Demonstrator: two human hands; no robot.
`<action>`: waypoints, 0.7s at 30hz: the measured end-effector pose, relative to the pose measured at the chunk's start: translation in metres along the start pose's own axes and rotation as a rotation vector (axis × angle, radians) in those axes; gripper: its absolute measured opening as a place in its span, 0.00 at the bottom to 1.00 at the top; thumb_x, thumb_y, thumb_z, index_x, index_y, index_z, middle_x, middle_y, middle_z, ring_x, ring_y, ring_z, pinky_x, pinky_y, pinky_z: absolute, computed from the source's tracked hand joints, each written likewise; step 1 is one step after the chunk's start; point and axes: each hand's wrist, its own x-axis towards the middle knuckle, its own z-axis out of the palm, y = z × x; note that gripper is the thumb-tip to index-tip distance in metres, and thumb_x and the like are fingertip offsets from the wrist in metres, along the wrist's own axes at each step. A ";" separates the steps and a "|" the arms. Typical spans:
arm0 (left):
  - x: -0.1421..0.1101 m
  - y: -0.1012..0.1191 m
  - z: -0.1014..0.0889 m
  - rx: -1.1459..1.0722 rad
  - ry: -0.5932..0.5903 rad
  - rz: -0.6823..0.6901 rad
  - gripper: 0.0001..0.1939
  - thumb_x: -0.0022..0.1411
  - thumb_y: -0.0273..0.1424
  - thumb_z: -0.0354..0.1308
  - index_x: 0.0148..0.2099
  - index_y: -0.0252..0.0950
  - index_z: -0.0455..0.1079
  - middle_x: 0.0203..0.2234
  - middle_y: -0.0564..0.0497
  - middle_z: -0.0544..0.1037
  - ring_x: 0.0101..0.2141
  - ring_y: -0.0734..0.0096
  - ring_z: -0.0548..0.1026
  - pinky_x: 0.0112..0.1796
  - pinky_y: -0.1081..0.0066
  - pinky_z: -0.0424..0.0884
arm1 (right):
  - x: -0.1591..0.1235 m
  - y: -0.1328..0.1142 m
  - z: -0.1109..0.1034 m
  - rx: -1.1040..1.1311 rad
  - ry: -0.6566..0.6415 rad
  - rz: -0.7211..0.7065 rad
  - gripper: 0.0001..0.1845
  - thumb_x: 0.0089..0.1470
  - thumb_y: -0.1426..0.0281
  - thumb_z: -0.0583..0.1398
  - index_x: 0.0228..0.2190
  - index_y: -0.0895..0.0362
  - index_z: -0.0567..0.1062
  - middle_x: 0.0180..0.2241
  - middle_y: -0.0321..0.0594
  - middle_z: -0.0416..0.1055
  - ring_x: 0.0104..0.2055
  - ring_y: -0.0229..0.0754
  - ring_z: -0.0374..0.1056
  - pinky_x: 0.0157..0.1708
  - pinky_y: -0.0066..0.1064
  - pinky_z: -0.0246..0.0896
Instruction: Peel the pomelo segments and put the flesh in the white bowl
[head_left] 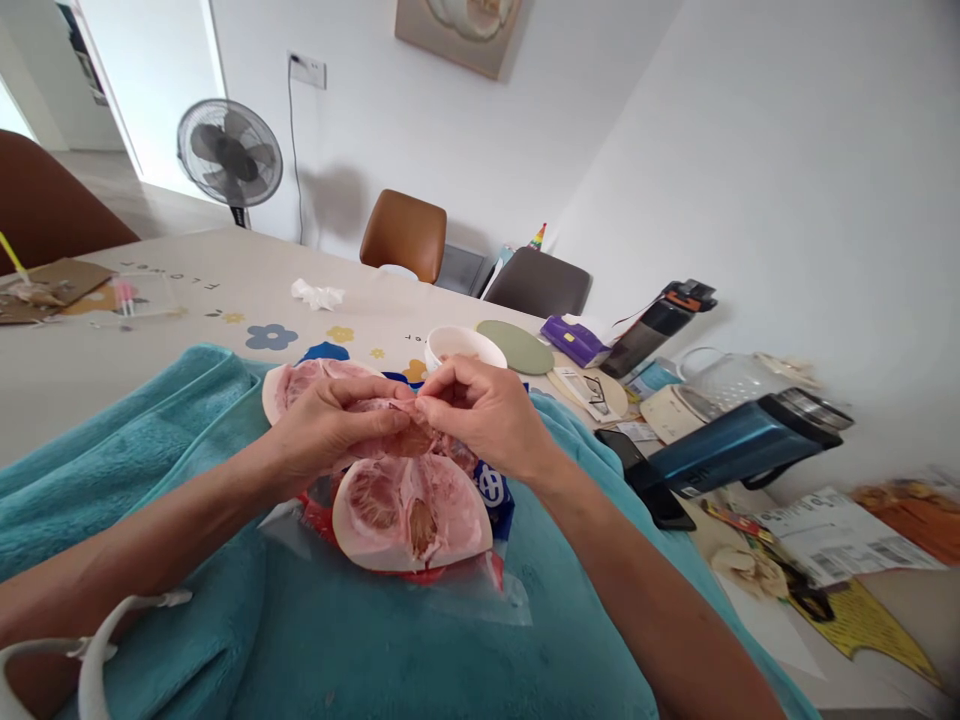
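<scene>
Between both hands, above a large cut piece of pomelo (450,515), is a pomelo segment (412,440) with pink flesh and pale membrane. My left hand (334,420) grips it from the left, thumb on top. On its right side, my right hand (480,410) pinches the edge with thumb and forefinger. Another pomelo piece (289,385) with thick pale rind lies behind my left hand. The pieces rest on a red, blue and clear plastic bag (499,500) over a teal towel (420,650). Just behind my right hand stands a white bowl (465,345), its contents mostly hidden.
To the right are a blue bottle (742,445), a black phone (649,480), a dark tumbler (656,325) and a purple tissue pack (574,340). A green oval mat (516,345) lies beside the bowl. Crumpled tissue (317,295) sits on the table's far side.
</scene>
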 end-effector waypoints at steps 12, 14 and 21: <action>0.003 -0.002 -0.008 -0.050 -0.113 -0.068 0.13 0.43 0.31 0.72 0.34 0.35 0.80 0.26 0.48 0.80 0.22 0.74 0.75 0.16 0.81 0.61 | 0.000 0.007 0.001 0.548 -0.049 0.134 0.09 0.44 0.71 0.65 0.22 0.57 0.69 0.19 0.31 0.70 0.18 0.33 0.67 0.16 0.24 0.67; 0.003 -0.001 -0.008 -0.056 -0.106 -0.082 0.12 0.44 0.31 0.72 0.34 0.35 0.79 0.23 0.50 0.79 0.19 0.78 0.72 0.14 0.83 0.56 | 0.000 0.006 0.001 0.571 -0.063 0.152 0.09 0.45 0.71 0.65 0.23 0.58 0.69 0.19 0.32 0.71 0.19 0.33 0.67 0.16 0.24 0.67; 0.003 -0.002 -0.004 0.019 -0.064 -0.070 0.10 0.47 0.32 0.70 0.34 0.35 0.79 0.17 0.54 0.75 0.13 0.85 0.63 0.12 0.85 0.53 | -0.001 0.005 -0.004 0.430 -0.095 0.193 0.09 0.48 0.66 0.66 0.25 0.59 0.74 0.18 0.31 0.70 0.19 0.32 0.66 0.20 0.24 0.69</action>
